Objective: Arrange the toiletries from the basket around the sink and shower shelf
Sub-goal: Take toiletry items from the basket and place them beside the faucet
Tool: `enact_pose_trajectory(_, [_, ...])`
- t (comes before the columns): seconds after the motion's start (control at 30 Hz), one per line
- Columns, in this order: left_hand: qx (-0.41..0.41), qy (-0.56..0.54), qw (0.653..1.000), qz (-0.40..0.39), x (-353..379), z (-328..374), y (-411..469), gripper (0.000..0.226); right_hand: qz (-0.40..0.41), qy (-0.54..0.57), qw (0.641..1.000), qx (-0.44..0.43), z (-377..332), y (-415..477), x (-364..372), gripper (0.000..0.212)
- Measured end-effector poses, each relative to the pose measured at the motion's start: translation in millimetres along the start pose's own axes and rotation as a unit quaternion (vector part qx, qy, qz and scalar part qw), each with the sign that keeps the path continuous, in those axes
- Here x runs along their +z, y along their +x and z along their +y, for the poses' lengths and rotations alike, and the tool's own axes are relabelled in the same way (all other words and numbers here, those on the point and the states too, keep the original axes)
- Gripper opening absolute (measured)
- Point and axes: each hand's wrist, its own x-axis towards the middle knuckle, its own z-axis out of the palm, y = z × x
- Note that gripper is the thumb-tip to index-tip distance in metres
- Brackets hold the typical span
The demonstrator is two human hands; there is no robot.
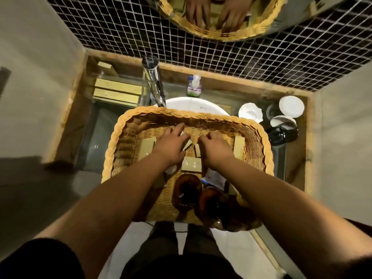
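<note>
Wicker basket (181, 114) rests over white sink (191, 103) below black mosaic-tiled wall (241, 57).

**Colours and patterns at the basin**

Basket (181, 114): golden-yellow wicker is recorded, with a braided rim and a fine ribbed weave on the walls and floor. Small boxes (191, 164) in it: plain dull tan. Two bottles (188, 190): glossy dark amber-brown. Wall tiles (261, 57): black mosaic squares, gridded by white grout. Sink (191, 103): white. Tap (155, 83): bright silver. Pump dispenser (194, 87): a white top is noted over a pale lilac label, green at the base. Cups (250, 112): white. Round vessel (282, 133): glossy black. Counter frame (221, 77): light wood tan. Flat boxes (116, 90) at left: yellow-green. Side walls (40, 57): flat grey-beige.
</note>
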Motion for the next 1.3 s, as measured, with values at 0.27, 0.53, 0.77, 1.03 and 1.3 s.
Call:
enact_pose_trajectory(0.27, [-0.05, -0.077, 0.993, 0.074, 16.6, -9.8, -2.3, 0.066, 0.045, 0.147, 0.988, 0.006, 7.3, 4.8, 9.6, 0.06])
enact_pose_trajectory(0.53, [-0.1, -0.147, 0.977, 0.115, 10.5, -22.7, -0.8, 0.041, 0.13, 0.391, 0.907, 0.086, -3.2, 3.2, 8.1, 0.07])
enact_pose_trajectory(0.77, [-0.038, -0.225, 0.967, 0.112, -8.8, -20.6, -11.2, 0.05, 0.199, 0.404, 0.892, 0.03, -1.2, -2.3, -2.9, 0.039])
enact_pose_trajectory(1.03, [0.037, -0.251, 0.949, 0.19, -63.9, -37.2, -28.9, 0.032, 0.207, 0.35, 0.912, -0.058, -18.0, 0.0, -54.5, 0.034])
enact_pose_trajectory(1.3, [-0.007, -0.222, 0.933, 0.285, -150.6, -98.8, -42.5, 0.028, 0.248, 0.278, 0.92, -0.123, -69.6, 37.5, -134.0, 0.04])
